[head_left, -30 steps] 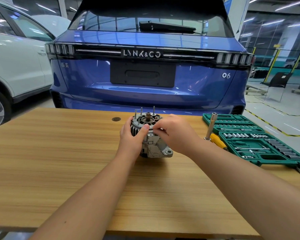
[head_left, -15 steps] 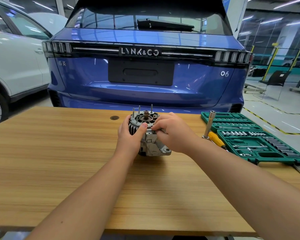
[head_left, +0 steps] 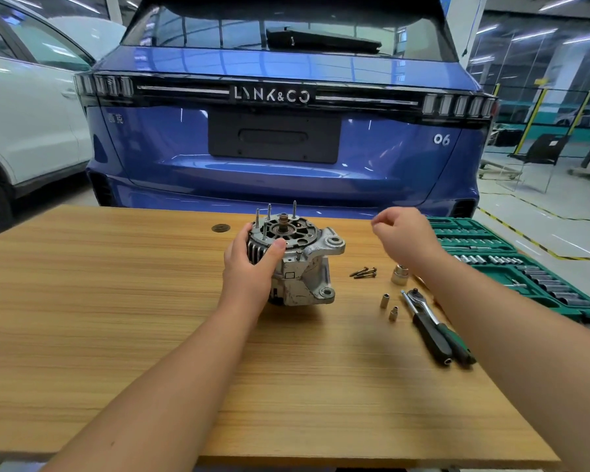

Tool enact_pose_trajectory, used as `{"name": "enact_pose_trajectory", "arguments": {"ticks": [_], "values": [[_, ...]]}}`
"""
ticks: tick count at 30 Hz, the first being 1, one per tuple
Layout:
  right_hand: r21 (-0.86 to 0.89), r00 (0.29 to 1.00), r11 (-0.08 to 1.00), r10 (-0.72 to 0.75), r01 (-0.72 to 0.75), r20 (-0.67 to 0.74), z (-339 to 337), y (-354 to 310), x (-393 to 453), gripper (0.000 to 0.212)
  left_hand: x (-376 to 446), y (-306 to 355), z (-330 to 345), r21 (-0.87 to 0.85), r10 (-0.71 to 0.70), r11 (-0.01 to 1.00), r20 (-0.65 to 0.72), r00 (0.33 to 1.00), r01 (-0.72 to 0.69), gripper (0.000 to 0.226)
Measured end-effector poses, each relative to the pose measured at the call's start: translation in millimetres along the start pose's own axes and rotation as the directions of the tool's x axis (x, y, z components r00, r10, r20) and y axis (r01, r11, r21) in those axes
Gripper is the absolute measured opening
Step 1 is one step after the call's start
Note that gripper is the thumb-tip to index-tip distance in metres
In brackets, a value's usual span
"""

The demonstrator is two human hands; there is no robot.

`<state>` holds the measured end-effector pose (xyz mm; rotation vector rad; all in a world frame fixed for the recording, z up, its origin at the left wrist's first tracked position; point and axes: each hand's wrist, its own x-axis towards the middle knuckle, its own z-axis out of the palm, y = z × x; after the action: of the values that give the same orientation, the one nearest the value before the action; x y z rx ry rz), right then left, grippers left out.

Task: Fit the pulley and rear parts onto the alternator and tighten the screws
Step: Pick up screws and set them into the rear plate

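Both arms are reaching forward, bare from the elbows down. The left hand (head_left: pixel 249 270) is holding the side of the alternator (head_left: pixel 297 264), with its thumb lying across the top edge and its fingers wrapping round the far side. The right hand (head_left: pixel 406 238) is hanging in the air off to the right, touching nothing. Its fingers are curling loosely inward and its wrist is bending a little.
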<state>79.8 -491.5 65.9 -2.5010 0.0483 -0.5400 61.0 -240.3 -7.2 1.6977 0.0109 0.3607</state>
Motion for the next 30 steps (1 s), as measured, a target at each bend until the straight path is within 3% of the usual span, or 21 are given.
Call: {"name": "enact_pose_trajectory", "arguments": {"ticks": [3,7,13,30], "values": [[-0.372,0.952,0.928,0.103,0.012,0.287,22.0,21.6,8.0,0.025,-0.9,0.0,0.1,0.023,0.006,1.0,-0.005,1.0,-0.006,0.079],[-0.56,0.89,0.828,0.24,0.021,0.389,47.2,30.2,15.9,0.026,-1.8,1.9,0.8,0.015,-0.003,1.0,-0.003,1.0,0.003,0.081],[-0.57,0.878,0.822,0.281,-0.011,0.388,62.2,40.2,26.8,0.028,-2.2,1.9,2.0,0.029,-0.012,1.0,-0.002,1.0,0.012,0.083],[-0.605,0.875,0.792,0.23,0.087,0.426,63.2,47.1,24.9,0.023,-3.4,1.9,3.0,0.009,-0.027,1.0,0.0,1.0,0.027,0.084]]}}
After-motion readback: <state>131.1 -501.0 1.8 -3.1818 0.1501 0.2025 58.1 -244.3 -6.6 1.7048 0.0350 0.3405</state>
